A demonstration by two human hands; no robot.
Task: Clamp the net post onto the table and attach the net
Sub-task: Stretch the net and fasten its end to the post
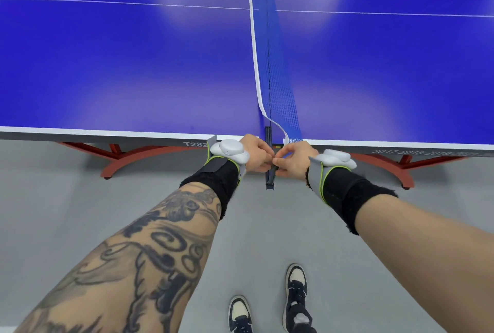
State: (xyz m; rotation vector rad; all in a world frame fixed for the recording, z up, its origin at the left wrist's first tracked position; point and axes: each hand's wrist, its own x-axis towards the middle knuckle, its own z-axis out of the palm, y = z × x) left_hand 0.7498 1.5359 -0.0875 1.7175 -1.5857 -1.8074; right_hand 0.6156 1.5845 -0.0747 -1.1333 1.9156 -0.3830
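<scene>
Tattooed left forearm [139,252] and bare right forearm [427,231] reach in from 6 o'clock, each wrist in a black towelling wristband [222,180] carrying a smooth grey pod [230,149]. Both hands are curled tight: I see my left hand [255,153] pinching the net post [270,174] from 9 o'clock and my right hand [292,160] from 3 o'clock. That slim, dark, bar-shaped post sits at the near edge of the glossy blue surface [133,65], jutting over the matte grey floor [80,212], while the blue mesh net [280,91] with its white tape runs slack and wavy toward 12 o'clock.
</scene>
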